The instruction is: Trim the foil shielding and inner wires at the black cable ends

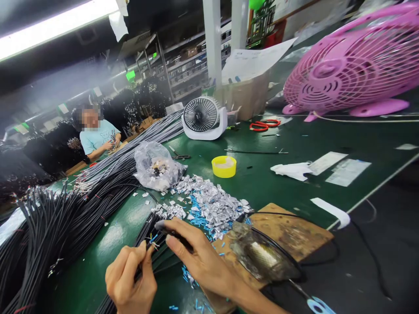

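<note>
My left hand (131, 277) pinches a thin black cable near its stripped end. Fine blue, yellow and whitish wires (153, 240) fan out just above its fingertips. My right hand (204, 257) reaches in from the right, thumb and forefinger stretched out and apart, its tips close to the wires. A dark patch lies between thumb and fingers; I cannot make out what it is. Behind both hands, a heap of silver foil scraps (218, 203) mixes with short blue bits (198, 214). More black cables (145, 229) run beneath the hands.
Bundled black cables (75, 226) cover the left side. A plastic bag (155, 168), yellow dish (224, 167), small fan (203, 117) and red-handled scissors (265, 124) stand behind. At right are a wooden board (291, 229), a crusted metal device (262, 253) and a pink fan (347, 69). A person (98, 135) sits beyond.
</note>
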Demonstrator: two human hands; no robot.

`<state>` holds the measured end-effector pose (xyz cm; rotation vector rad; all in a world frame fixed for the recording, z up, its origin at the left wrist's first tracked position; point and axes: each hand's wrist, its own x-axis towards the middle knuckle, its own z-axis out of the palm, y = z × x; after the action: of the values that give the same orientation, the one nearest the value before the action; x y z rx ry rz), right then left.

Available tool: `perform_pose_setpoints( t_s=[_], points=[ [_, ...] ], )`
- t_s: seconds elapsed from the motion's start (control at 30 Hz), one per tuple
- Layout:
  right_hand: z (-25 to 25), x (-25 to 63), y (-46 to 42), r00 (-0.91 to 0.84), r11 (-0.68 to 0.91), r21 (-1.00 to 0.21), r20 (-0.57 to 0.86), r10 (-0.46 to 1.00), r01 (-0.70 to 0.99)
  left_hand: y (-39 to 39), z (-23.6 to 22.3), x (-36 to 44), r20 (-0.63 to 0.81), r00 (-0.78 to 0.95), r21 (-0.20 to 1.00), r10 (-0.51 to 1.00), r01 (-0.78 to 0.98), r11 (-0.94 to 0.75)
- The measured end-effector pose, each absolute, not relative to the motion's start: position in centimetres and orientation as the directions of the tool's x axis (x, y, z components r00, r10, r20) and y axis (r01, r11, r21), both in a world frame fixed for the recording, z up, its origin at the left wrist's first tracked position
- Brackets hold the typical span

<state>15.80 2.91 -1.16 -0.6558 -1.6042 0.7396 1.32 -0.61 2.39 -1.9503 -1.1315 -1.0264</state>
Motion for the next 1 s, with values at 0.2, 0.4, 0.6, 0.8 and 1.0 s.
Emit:
perform_pose_setpoints(
  t_s=[0.2, 0.4, 0.6, 0.8, 1.0],
  points=[
    [-1.1, 15.8, 2.9, -0.223, 0.654, -0.756, 0.638, 0.737, -0.005, -0.7, 2.0, 1.2, 0.87, 0.346, -0.199, 0.352, 0.898, -0.393],
    [-1.3, 15.6, 3.1, -0.211, 0.642, -0.767, 0.629, 0.748, -0.011, -1.3, 0.9, 0.5, 0.797, 0.325, -0.11, 0.509, 0.906, -0.408],
    [-1.3, 15.6, 3.1, -0.195, 0.637, -0.771, 0.626, 0.755, -0.004, -1.0, 1.4, 0.7, 0.792, 0.34, -0.115, 0.506, 0.898, -0.424],
    [-1.3, 15.6, 3.1, -0.165, 0.627, -0.779, 0.616, 0.771, 0.019, -0.3, 2.2, 1.0, 0.806, 0.314, -0.1, 0.502, 0.908, -0.407],
    [-1.2, 15.6, 2.9, -0.114, 0.653, -0.756, 0.645, 0.756, 0.052, -0.7, 1.4, 0.8, 0.77, 0.164, 0.18, 0.617, 0.871, -0.456]
  ],
)
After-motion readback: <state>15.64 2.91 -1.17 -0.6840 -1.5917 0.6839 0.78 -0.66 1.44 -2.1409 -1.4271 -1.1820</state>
